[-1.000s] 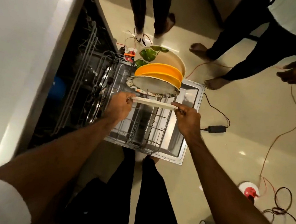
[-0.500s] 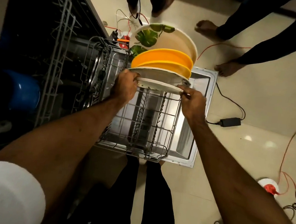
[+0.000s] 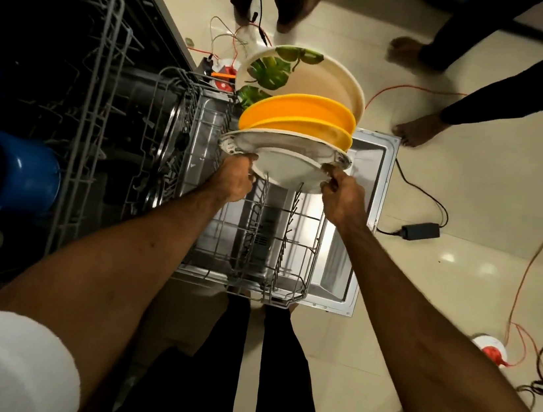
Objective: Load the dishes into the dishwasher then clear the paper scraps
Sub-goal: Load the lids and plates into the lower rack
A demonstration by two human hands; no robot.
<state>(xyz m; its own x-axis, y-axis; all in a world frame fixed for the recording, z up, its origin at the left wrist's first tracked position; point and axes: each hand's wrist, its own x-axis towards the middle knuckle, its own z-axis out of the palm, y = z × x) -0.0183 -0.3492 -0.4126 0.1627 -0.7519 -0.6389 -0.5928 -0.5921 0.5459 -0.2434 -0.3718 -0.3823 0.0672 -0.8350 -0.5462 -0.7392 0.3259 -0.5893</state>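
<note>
Here, the left hand (image 3: pixel 232 180) and right hand (image 3: pixel 343 198) each grip an opposite edge of the white plate (image 3: pixel 288 171) with curled fingers, holding it on edge among the lower rack (image 3: pixel 267 296) tines, just in front of a patterned-rim plate (image 3: pixel 237 142) and orange plates (image 3: pixel 303 113).

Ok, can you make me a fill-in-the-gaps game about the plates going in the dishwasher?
1. The left hand and the right hand hold a plate whose colour is ____.
2. The number of orange plates standing in the rack is ____.
3. The biggest plate, at the far end, is painted with green ____.
4. The black adapter lies on the ____.
Missing words: white; two; leaves; floor.
</note>
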